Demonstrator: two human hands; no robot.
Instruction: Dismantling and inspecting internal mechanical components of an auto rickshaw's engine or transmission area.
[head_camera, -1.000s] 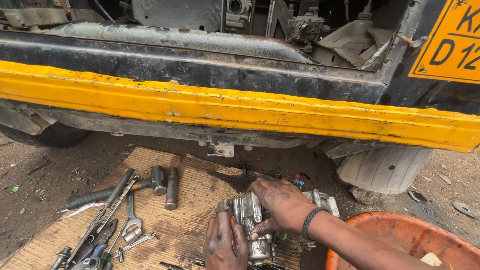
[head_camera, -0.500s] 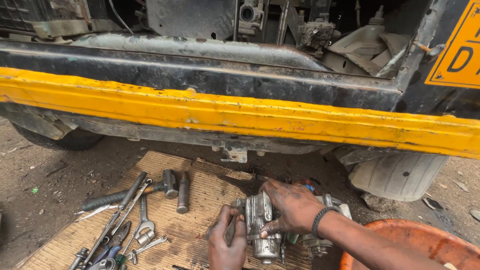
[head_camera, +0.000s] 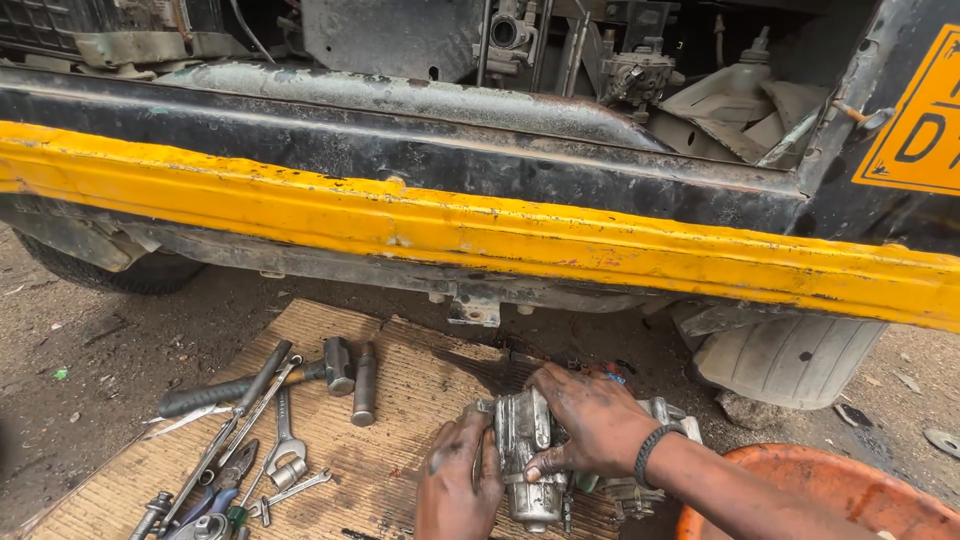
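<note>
A greasy silver metal engine part (head_camera: 525, 450) stands on a brown ribbed mat (head_camera: 400, 400) laid on the dirt. My right hand (head_camera: 590, 420), with a dark band on its wrist, lies over the top of the part and grips it. My left hand (head_camera: 458, 485) clasps the part's left side from below. Both hands are smeared with black grease. More of the metal assembly (head_camera: 665, 420) shows behind my right wrist.
Spanners, pliers and screwdrivers (head_camera: 240, 450) lie on the mat's left, with a hammer (head_camera: 250, 385) and a socket (head_camera: 364, 385). A black and yellow vehicle bumper (head_camera: 480, 225) spans the view above. A tyre (head_camera: 780, 360) stands right, an orange basin (head_camera: 840, 500) at bottom right.
The view has tilted down and right, so the mat and tools sit higher in frame. Both hands stay on the metal part, my left hand shifting along its side.
</note>
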